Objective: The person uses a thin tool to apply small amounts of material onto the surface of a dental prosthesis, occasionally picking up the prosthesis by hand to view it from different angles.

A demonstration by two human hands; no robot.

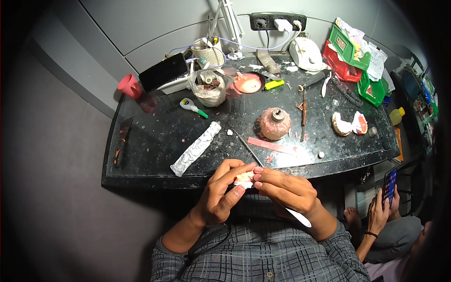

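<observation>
My left hand (221,190) grips a small dental cast (244,179) with pink wax and pale teeth on a white base, just in front of the table's near edge. My right hand (289,189) is closed around a long metal wax spatula (300,218). Its thin end points up over the table, and its broad end comes out below the hand. Fingertips of the right hand meet the right side of the cast and partly cover it. Beyond the hands lie a pink wax strip (270,145) and a round, wax-smeared burner (276,123).
A foil-wrapped roll (195,149) lies left of the burner. A wooden-handled knife (304,115) and an opened pair of casts (343,124) lie to the right. An orange-handled knife (120,145) is far left. Beside me, another person's hands (378,210) hold a phone (389,184).
</observation>
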